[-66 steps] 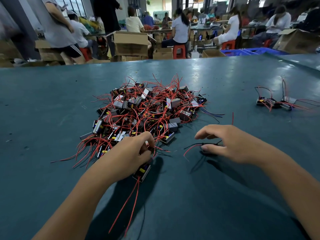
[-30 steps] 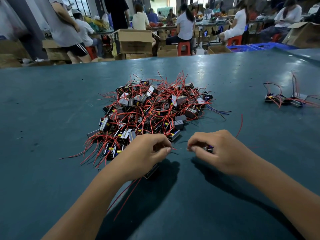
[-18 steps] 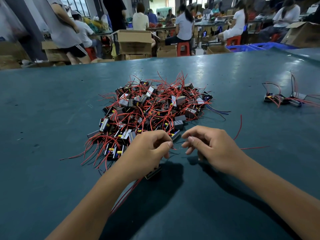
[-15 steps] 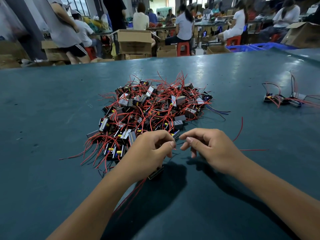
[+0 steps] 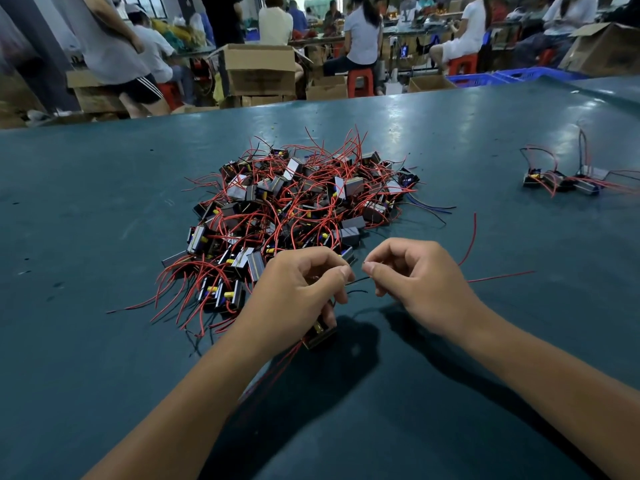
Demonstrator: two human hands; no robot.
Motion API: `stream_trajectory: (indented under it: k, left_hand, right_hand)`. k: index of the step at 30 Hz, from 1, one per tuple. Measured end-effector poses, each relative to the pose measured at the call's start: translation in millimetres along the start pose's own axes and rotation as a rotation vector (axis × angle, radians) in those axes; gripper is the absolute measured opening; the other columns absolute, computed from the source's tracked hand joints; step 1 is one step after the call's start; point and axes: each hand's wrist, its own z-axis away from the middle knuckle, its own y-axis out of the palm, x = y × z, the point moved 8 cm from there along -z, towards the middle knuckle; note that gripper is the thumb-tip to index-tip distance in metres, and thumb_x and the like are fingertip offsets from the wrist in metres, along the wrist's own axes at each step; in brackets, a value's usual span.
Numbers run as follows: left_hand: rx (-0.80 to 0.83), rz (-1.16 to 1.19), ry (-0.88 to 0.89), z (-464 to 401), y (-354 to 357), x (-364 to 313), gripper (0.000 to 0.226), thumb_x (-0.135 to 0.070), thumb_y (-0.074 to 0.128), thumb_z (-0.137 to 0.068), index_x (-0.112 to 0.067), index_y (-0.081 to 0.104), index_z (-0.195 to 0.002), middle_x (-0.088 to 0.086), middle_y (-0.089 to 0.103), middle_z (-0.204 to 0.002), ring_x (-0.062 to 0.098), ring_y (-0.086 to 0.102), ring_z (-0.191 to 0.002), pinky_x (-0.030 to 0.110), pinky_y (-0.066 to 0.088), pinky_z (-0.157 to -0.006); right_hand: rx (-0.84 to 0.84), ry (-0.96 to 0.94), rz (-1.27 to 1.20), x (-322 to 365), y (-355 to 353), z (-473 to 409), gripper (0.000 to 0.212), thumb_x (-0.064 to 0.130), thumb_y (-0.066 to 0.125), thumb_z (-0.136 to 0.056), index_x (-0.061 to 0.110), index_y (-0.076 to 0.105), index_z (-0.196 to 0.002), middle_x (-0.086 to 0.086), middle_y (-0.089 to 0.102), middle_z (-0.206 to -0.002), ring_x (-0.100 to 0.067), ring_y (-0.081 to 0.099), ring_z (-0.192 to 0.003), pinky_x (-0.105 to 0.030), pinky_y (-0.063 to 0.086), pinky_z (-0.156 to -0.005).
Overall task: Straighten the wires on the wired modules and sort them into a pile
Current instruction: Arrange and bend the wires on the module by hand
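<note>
A big tangled heap of wired modules (image 5: 294,209), small black and grey blocks with red wires, lies mid-table. In front of it my left hand (image 5: 298,292) grips one wired module (image 5: 320,336) just above the table, its red wires trailing back under my forearm. A thin black wire (image 5: 356,280) runs from the left thumb and forefinger to my right hand (image 5: 415,282), which pinches its other end between thumb and forefinger. Two red wires (image 5: 498,277) stick out to the right from behind the right hand. What else that hand holds is hidden.
A small group of modules with wires (image 5: 561,181) sits far right on the green table (image 5: 104,220). Beyond the table's far edge are cardboard boxes (image 5: 259,71), red stools and several people.
Both hands have risen off the table and met in front of the heap. The left hand brought a module with it. The right hand's fingers have closed into a pinch on the black wire.
</note>
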Motion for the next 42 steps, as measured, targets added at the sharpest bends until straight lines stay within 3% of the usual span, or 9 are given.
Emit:
stream_trajectory:
  k: [6, 11, 15, 24, 32, 37, 42]
  left_hand:
    - [-0.012, -0.049, -0.009, 1.2, 5.5, 0.6, 0.019, -0.017, 0.062, -0.097, -0.016, 0.072, -0.080, 0.002, 0.069, -0.065, 0.019, 0.064, -0.045, 0.019, 0.045, -0.046]
    - [-0.047, -0.066, 0.007, 1.9, 3.0, -0.8, 0.022, -0.017, 0.062, -0.097, -0.015, 0.072, -0.077, 0.003, 0.069, -0.062, 0.018, 0.063, -0.043, 0.020, 0.046, -0.044]
    - [-0.071, -0.060, 0.005, 3.3, 1.8, 0.9, 0.023, -0.019, 0.061, -0.097, -0.015, 0.071, -0.076, 0.002, 0.068, -0.061, 0.019, 0.063, -0.043, 0.024, 0.048, -0.043]
    - [-0.069, -0.053, 0.011, 4.0, 4.6, 1.3, 0.023, -0.022, 0.059, -0.098, -0.017, 0.069, -0.079, 0.001, 0.070, -0.065, 0.020, 0.065, -0.046, 0.032, 0.051, -0.046]
    - [-0.058, -0.083, 0.037, 3.5, 4.9, -2.1, 0.023, -0.022, 0.059, -0.099, -0.020, 0.069, -0.079, -0.001, 0.069, -0.065, 0.018, 0.065, -0.047, 0.025, 0.050, -0.046]
    - [-0.033, -0.108, 0.063, 3.5, 7.1, -4.0, 0.021, -0.023, 0.061, -0.099, -0.022, 0.069, -0.080, 0.000, 0.069, -0.067, 0.016, 0.067, -0.049, 0.028, 0.054, -0.048]
    - [-0.031, -0.145, 0.097, 2.7, 8.4, -4.7, 0.020, -0.023, 0.064, -0.098, -0.030, 0.068, -0.080, -0.003, 0.067, -0.066, 0.010, 0.066, -0.049, 0.020, 0.051, -0.049]
  right_hand:
    - [0.004, -0.016, -0.050, 4.8, 1.8, 2.4, 0.010, 0.019, 0.070, -0.089, 0.022, 0.071, -0.079, -0.006, 0.065, -0.064, -0.014, 0.053, -0.058, -0.034, 0.042, -0.055]
    - [0.012, -0.018, -0.106, 7.4, 4.4, 4.3, 0.011, 0.016, 0.070, -0.090, 0.021, 0.073, -0.081, -0.001, 0.066, -0.065, -0.009, 0.055, -0.059, -0.024, 0.043, -0.057]
    - [0.022, -0.008, -0.137, 7.1, 7.3, 4.9, 0.011, 0.014, 0.070, -0.091, 0.020, 0.074, -0.082, -0.005, 0.068, -0.069, -0.011, 0.057, -0.063, -0.026, 0.045, -0.059]
    - [0.033, 0.007, -0.224, 5.7, 8.3, 3.5, 0.009, 0.016, 0.074, -0.088, 0.023, 0.076, -0.084, 0.002, 0.073, -0.073, -0.005, 0.064, -0.068, -0.013, 0.048, -0.065]
    - [0.024, 0.008, -0.261, 6.3, 8.7, 3.0, 0.007, 0.016, 0.074, -0.087, 0.021, 0.075, -0.083, 0.001, 0.071, -0.071, -0.006, 0.063, -0.067, -0.014, 0.048, -0.065]
    - [-0.017, 0.030, -0.343, 5.1, 6.9, 2.5, 0.011, 0.006, 0.072, -0.086, 0.012, 0.073, -0.077, 0.002, 0.068, -0.067, -0.005, 0.060, -0.063, -0.012, 0.046, -0.062]
    - [-0.030, 0.037, -0.390, 6.8, 6.9, 2.4, 0.010, 0.005, 0.073, -0.086, 0.012, 0.074, -0.079, 0.004, 0.070, -0.068, -0.004, 0.064, -0.066, -0.012, 0.048, -0.064]
